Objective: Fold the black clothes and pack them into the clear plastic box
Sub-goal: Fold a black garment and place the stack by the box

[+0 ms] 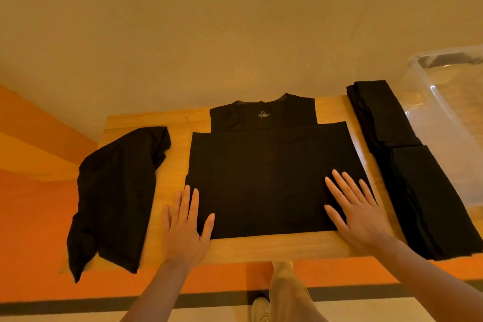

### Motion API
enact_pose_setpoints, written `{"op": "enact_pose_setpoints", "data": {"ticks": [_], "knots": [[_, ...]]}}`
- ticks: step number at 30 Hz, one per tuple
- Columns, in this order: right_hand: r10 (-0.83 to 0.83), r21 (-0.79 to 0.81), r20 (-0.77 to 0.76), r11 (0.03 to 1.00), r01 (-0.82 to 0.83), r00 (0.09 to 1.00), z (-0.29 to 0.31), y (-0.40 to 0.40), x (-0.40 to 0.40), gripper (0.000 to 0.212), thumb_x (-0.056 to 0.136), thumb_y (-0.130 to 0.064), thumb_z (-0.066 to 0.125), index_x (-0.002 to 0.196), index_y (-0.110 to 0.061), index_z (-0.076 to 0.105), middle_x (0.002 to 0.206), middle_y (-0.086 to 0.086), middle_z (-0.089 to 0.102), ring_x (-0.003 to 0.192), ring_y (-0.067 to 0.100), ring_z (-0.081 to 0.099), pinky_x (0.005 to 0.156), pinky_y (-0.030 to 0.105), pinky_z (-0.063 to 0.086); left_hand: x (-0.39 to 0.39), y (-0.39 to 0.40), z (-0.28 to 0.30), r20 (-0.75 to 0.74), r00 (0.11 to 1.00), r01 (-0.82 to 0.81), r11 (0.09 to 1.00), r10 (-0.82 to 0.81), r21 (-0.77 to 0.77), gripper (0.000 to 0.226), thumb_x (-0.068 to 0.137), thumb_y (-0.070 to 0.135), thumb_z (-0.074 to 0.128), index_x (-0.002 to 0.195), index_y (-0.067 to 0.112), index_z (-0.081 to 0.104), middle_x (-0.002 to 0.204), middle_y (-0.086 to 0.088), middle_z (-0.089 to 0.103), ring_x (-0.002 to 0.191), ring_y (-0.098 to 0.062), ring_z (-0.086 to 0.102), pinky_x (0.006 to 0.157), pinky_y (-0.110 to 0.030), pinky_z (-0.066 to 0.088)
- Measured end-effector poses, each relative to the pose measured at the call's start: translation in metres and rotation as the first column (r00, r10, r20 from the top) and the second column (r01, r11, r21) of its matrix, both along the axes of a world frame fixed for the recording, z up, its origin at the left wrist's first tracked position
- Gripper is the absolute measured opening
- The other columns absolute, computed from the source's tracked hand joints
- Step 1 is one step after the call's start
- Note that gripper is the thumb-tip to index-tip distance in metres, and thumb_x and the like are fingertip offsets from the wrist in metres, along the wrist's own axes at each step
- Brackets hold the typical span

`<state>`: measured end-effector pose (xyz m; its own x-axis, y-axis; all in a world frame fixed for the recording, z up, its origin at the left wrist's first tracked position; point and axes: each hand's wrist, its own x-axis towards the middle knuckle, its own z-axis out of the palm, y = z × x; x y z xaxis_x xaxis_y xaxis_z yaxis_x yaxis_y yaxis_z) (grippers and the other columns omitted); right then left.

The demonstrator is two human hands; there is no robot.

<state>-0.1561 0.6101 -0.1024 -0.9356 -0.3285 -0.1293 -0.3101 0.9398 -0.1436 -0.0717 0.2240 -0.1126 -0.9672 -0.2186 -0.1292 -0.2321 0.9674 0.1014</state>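
Black shirt (271, 180): lies flat at the middle of the wooden table (167, 165), its lower part folded up over the body so the fold edge runs across just below the collar; a small pale size label (264, 114) shows at 12 o'clock, under the neckline.
Left hand (187, 230): flat and released, fingers straight and spread, at 7 o'clock of the shirt; the palm rests on bare wood, the thumb and fingertips lie over the shirt's near left corner. It grasps nothing.
Right hand (358, 217): flat and released, fingers straight and spread, at 5 o'clock of the shirt; it presses on the cloth at the near right corner, the heel of the palm over the table's wood. It grasps nothing.
Loose black garment (115, 196): unfolded and rumpled at 9 o'clock of the shirt, draped over the table's left edge, one end hanging down past the near edge. A strip of wood separates it from the shirt.
Folded black stacks (407, 165): two neat piles set end to end at 3 o'clock of the shirt, along the table's right edge; the nearer pile overhangs the near corner.
Clear plastic box (444, 117): at 2 o'clock, just beside the far stack, partly cut off by the frame edge; something dark shows at its far end, too unclear to name.
Floor (39, 217): orange, with a dark stripe toward 6 o'clock.
Person: a light trouser leg (287, 293) and pale shoe (261, 308) show below the table's near edge.
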Motion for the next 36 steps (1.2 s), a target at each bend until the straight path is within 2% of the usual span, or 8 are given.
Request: {"op": "enact_pose_setpoints", "data": {"ticks": [9, 13, 18, 20, 24, 28, 32, 36], "knots": [[0.008, -0.061, 0.007, 0.998, -0.007, 1.0, 0.004, 0.007, 0.066, 0.064, 0.099, -0.058, 0.014, 0.152, -0.024, 0.018, 0.161, -0.004, 0.011, 0.148, 0.014, 0.001, 0.119, 0.039, -0.001, 0.069, 0.016, 0.005, 0.029, 0.999, -0.029, 0.999, 0.03, -0.032, 0.076, 0.092, 0.066, 0.016, 0.151, 0.019, 0.025, 0.159, -0.004, 0.02, 0.147, -0.025, 0.012, 0.115, -0.05, 0.012], [-0.002, -0.14, 0.008, 0.99, 0.003, 1.0, 0.01, -0.005, 0.076, 0.061, 0.1, -0.054, 0.016, 0.152, -0.023, 0.019, 0.16, -0.006, 0.01, 0.148, 0.011, 0.001, 0.119, 0.038, -0.001, 0.07, 0.027, 0.012, -0.028, 0.995, -0.094, 0.996, 0.094, 0.011, 0.073, 0.093, 0.063, 0.015, 0.147, 0.018, 0.034, 0.157, -0.004, 0.025, 0.147, -0.022, 0.013, 0.114, -0.05, 0.009], [-0.01, -0.109, -0.015, 0.994, 0.009, 1.0, 0.012, -0.029, 0.033, 0.061, 0.098, -0.054, 0.011, 0.152, -0.025, 0.015, 0.161, -0.004, 0.006, 0.148, 0.01, -0.004, 0.12, 0.041, 0.0, 0.014, 0.043, 0.021, -0.094, 0.992, 0.085, 0.995, -0.079, 0.054, 0.065, 0.097, 0.054, 0.011, 0.151, 0.02, 0.021, 0.16, -0.001, 0.013, 0.148, -0.018, 0.004, 0.118, -0.045, 0.012], [-0.002, -0.057, -0.007, 0.998, 0.001, 1.0, 0.01, -0.037, 0.009, 0.062, 0.097, -0.056, 0.007, 0.152, -0.028, 0.009, 0.161, -0.005, 0.001, 0.147, 0.01, -0.008, 0.12, 0.041, -0.002, -0.015, 0.048, 0.02, -0.062, 0.989, 0.136, 0.989, -0.132, 0.056, 0.065, 0.095, 0.056, 0.005, 0.152, 0.024, 0.009, 0.161, 0.0, 0.004, 0.148, -0.016, -0.003, 0.119, -0.04, 0.004], [-0.053, 0.002, 0.037, 0.999, 0.053, 0.998, 0.001, -0.036, -0.024, 0.068, 0.089, -0.062, -0.006, 0.151, -0.033, -0.003, 0.16, -0.009, -0.01, 0.145, 0.01, -0.017, 0.118, 0.04, -0.012, -0.052, 0.039, 0.01, 0.05, 0.996, 0.07, 0.997, -0.071, 0.021, 0.071, 0.086, 0.062, -0.008, 0.149, 0.029, -0.01, 0.16, 0.002, -0.012, 0.145, -0.015, -0.017, 0.119, -0.039, -0.006], [-0.082, -0.035, 0.049, 0.996, 0.084, 0.995, 0.001, -0.035, -0.038, 0.069, 0.089, -0.063, -0.003, 0.151, -0.032, -0.001, 0.159, -0.009, -0.01, 0.144, 0.008, -0.019, 0.118, 0.038, -0.014, -0.067, 0.033, 0.007, 0.028, 0.997, 0.066, 0.998, -0.066, 0.013, 0.073, 0.089, 0.065, -0.001, 0.151, 0.027, -0.003, 0.16, 0.001, -0.008, 0.147, -0.016, -0.012, 0.12, -0.041, -0.005], [-0.052, -0.099, 0.014, 0.994, 0.053, 0.999, 0.004, -0.053, -0.062, 0.063, 0.095, -0.058, 0.006, 0.152, -0.03, 0.004, 0.16, -0.008, -0.007, 0.145, 0.007, -0.016, 0.119, 0.039, -0.009, -0.104, 0.038, 0.016, -0.098, 0.988, 0.125, 0.991, -0.12, 0.041, 0.067, 0.095, 0.058, 0.007, 0.153, 0.023, 0.013, 0.161, 0.0, 0.005, 0.148, -0.015, -0.002, 0.119, -0.039, 0.001], [-0.066, -0.077, 0.019, 0.995, 0.068, 0.998, -0.005, -0.069, -0.101, 0.065, 0.095, -0.058, 0.004, 0.152, -0.028, 0.004, 0.161, -0.007, -0.006, 0.145, 0.009, -0.016, 0.119, 0.041, -0.008, -0.162, 0.041, 0.017, 0.014, 0.99, 0.14, 0.989, -0.141, 0.042, 0.072, 0.091, 0.061, -0.003, 0.153, 0.024, 0.003, 0.162, 0.001, -0.004, 0.146, -0.014, -0.013, 0.12, -0.039, -0.005]]}}
